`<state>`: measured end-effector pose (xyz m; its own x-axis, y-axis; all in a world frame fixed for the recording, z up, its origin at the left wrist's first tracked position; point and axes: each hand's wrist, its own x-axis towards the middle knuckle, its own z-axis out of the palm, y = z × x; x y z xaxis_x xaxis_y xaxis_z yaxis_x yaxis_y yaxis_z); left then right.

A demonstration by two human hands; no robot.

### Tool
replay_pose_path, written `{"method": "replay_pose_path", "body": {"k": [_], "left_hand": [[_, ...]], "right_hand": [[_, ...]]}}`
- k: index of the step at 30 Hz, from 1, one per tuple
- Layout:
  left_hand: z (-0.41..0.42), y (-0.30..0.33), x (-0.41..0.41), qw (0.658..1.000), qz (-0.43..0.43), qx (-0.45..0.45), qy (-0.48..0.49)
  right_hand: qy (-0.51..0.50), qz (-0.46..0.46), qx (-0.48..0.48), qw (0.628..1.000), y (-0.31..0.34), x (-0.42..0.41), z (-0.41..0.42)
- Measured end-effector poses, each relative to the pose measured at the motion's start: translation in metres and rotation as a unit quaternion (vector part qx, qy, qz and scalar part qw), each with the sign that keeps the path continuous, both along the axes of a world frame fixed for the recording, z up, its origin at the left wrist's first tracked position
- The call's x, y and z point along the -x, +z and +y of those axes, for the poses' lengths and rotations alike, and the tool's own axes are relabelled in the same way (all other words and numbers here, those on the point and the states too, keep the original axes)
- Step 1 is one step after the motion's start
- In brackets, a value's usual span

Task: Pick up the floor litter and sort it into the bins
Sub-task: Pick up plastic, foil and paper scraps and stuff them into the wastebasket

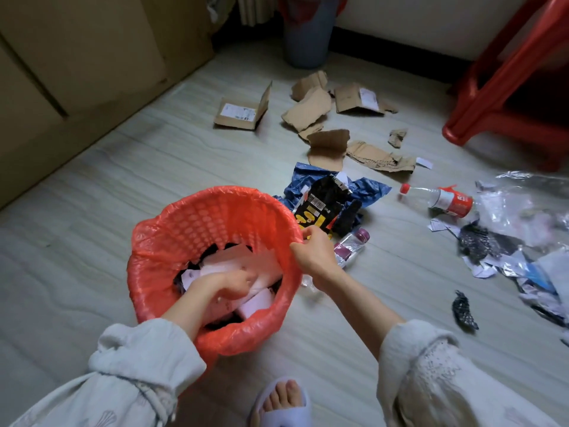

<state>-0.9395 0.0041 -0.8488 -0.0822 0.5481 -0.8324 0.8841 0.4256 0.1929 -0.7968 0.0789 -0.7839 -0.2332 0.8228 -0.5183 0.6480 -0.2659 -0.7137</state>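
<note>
Red-lined bin (pixel 172 241) holds white paper (pixel 246 260); cardboard scraps (pixel 311 109) and bottles (pixel 443 200) litter floor.

red liner (pixel 160 241) over perforated bin; blue-grey bin (pixel 308 35); brown cardboard (pixel 308 110); black-yellow wrapper (pixel 320 208).

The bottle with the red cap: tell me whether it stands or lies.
The red-capped bottle lies on its side on the floor, cap pointing left, right of the red-lined bin. It looks empty, though that is hard to confirm.

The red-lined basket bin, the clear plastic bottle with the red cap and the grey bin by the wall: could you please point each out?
Red-lined basket bin (pixel 197 217), head view, inner far wall.
Clear plastic bottle with the red cap (pixel 448 200), head view, red label.
Grey bin by the wall (pixel 306 35), head view, front wall.
</note>
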Motion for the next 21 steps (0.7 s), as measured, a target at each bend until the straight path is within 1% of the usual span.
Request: {"method": "replay_pose_path", "body": {"k": [2, 5, 10, 13, 15, 19, 21], "left_hand": [[-0.001, 0.017, 0.000, 0.999, 0.015, -0.031, 0.009], [0.008, 0.056, -0.008, 0.995, 0.007, -0.101, 0.017], [0.037, 0.147, -0.053, 0.975, -0.004, -0.221, -0.030], [0.050, 0.195, -0.096, 0.953, -0.006, -0.294, -0.070], [0.056, 0.217, -0.130, 0.940, -0.013, -0.326, -0.104], [0.072, 0.234, -0.202, 0.914, -0.008, -0.363, -0.181], [0.078, 0.238, -0.242, 0.906, 0.014, -0.357, -0.227]], "right_hand": [[-0.022, 0.022, 0.006, 0.999, 0.007, -0.007, -0.005], [-0.060, 0.057, 0.009, 0.997, 0.024, -0.020, -0.007], [-0.143, 0.121, -0.003, 0.982, 0.074, -0.068, -0.002], [-0.178, 0.141, -0.036, 0.973, 0.100, -0.117, 0.014], [-0.210, 0.143, -0.065, 0.965, 0.119, -0.157, 0.018], [-0.288, 0.133, -0.139, 0.938, 0.160, -0.242, 0.008], [-0.330, 0.121, -0.165, 0.922, 0.171, -0.286, 0.001]]}}
